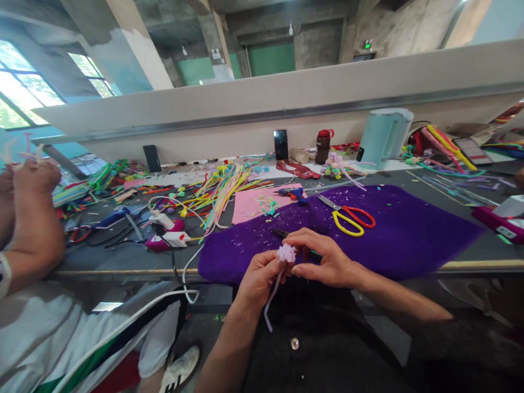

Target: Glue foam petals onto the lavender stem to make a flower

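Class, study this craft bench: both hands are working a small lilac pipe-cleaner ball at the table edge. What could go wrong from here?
1. The lilac ball, pinched between left hand and right hand, sits beyond the table edge; if dropped, it likely falls to the floor.
2. The scissors lie open just past the hands; reaching forward might meet the blades.
3. The white cable hangs over the edge and could snag.

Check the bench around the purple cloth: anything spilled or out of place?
Small pale and coloured clippings are scattered over the purple felt cloth and the pink sheet. The yellow- and red-handled scissors lie open. Both hands grip the lilac fuzzy pipe-cleaner flower, which looks intact.
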A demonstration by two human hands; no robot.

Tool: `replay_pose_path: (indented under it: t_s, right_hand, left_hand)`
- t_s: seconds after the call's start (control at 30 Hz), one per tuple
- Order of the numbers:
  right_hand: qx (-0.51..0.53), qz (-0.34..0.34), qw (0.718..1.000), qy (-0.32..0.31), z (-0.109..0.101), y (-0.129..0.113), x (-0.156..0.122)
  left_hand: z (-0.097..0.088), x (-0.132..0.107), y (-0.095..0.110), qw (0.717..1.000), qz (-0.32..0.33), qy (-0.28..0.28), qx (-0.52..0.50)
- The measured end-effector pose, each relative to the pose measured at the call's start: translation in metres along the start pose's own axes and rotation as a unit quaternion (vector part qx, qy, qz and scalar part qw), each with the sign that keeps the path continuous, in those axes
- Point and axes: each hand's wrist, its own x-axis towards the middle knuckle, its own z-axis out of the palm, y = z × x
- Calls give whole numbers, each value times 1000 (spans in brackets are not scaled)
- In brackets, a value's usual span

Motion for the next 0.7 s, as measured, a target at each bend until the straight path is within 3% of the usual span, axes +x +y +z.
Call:
replay_pose_path:
  t_s: [0.23, 0.53, 0.7]
  right_hand:
    - [17, 3, 999, 33, 4, 7, -1]
    - [14, 29, 998, 54, 5, 6, 0]
    - [55, 108, 989, 85, 9, 10, 1]
  left_hand:
    - [5, 1, -1, 999, 18, -4, 32]
    - [4, 1, -2, 998, 33, 42, 35]
    - [5, 6, 3, 995, 38, 91, -3]
